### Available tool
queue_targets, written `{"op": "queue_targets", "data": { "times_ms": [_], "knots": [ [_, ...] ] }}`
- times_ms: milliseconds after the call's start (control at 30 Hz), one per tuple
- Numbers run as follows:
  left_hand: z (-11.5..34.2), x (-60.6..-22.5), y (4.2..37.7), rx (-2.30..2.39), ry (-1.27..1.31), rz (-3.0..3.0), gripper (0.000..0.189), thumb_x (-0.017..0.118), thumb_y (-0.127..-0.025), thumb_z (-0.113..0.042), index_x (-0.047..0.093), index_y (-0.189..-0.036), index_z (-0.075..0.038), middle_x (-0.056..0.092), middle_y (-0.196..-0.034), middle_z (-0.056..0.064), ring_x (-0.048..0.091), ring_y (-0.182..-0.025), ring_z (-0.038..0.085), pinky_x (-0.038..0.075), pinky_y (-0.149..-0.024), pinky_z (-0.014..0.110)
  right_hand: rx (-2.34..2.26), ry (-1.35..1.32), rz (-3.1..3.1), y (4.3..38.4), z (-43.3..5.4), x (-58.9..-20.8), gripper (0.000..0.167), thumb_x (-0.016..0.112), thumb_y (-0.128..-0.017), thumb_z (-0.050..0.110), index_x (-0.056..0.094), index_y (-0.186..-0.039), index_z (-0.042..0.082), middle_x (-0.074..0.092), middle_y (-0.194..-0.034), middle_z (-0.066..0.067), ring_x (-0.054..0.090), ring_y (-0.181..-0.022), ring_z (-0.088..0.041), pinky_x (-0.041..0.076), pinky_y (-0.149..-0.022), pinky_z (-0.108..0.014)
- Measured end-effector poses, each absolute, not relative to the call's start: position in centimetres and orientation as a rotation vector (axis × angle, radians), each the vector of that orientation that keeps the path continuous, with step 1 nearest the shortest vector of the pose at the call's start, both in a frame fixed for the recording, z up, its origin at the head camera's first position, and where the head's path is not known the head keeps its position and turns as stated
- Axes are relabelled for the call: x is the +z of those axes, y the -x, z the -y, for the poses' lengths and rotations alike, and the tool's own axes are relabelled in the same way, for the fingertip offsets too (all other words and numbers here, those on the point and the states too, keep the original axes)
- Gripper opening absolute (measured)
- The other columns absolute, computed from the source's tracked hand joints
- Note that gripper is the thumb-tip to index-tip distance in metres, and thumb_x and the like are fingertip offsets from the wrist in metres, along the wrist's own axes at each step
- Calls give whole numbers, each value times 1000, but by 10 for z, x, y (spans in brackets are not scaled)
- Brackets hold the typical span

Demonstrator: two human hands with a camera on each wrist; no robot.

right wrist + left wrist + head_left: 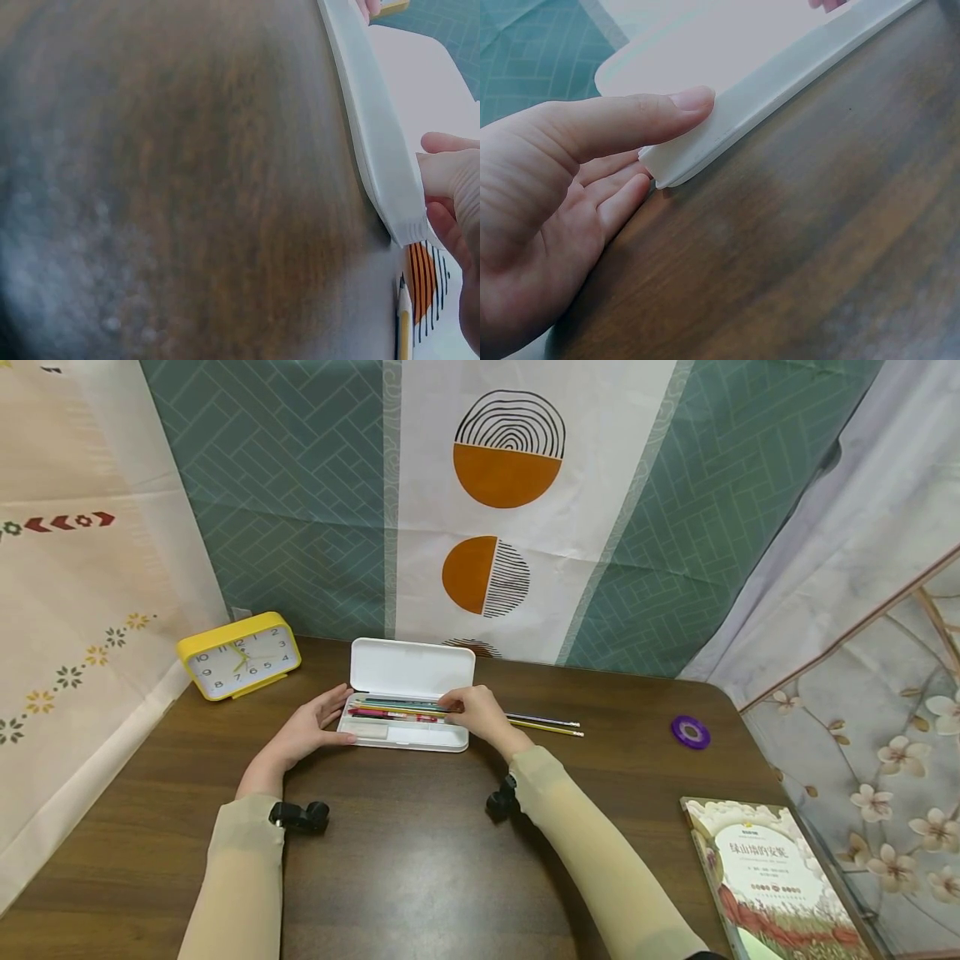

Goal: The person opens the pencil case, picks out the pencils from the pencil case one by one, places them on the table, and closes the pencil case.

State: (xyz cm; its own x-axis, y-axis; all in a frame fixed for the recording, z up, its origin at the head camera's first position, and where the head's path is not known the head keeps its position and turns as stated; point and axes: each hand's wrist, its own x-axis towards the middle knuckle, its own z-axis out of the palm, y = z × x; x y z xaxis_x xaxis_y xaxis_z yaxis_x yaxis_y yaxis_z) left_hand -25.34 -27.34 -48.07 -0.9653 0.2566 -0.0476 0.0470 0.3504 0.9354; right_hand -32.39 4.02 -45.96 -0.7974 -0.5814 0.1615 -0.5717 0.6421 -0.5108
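An opened white pencil case [431, 740] lies on the table with its lid [412, 667] raised at the back. Inside are several pencils and pens, among them a red pen [369, 712], and a whitish block [366, 729]. My left hand [309, 727] holds the case's left end, thumb [649, 120] over the front corner and the other fingers along the side. At the right end, my right hand [480, 714] reaches into the case and pinches a pencil [411, 711]; its fingertips are partly hidden. Two more pencils [543, 724] lie on the table just right of the case.
A yellow alarm clock [242, 657] stands at the back left. On the right are a purple ring-shaped roll [691, 732] and, nearer the front, a book [776, 877]. Patterned cloth [645, 527] hangs behind the brown table [390, 860].
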Motion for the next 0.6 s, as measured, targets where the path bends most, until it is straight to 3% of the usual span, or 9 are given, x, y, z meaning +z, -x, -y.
{"op": "queue_targets", "data": {
  "times_ms": [600],
  "knots": [
    [273,-481,253,1670,-276,-2418,105,81,-80,-14,11,-157,-2,21,-161,19,20,-149,35,23,-121,47,-919,1018,-2823,324,-41,-461,15,72,-87,6,76,-101,6,76,-96,-6,71,-87,-16,60,-78,-25]
  ]
}}
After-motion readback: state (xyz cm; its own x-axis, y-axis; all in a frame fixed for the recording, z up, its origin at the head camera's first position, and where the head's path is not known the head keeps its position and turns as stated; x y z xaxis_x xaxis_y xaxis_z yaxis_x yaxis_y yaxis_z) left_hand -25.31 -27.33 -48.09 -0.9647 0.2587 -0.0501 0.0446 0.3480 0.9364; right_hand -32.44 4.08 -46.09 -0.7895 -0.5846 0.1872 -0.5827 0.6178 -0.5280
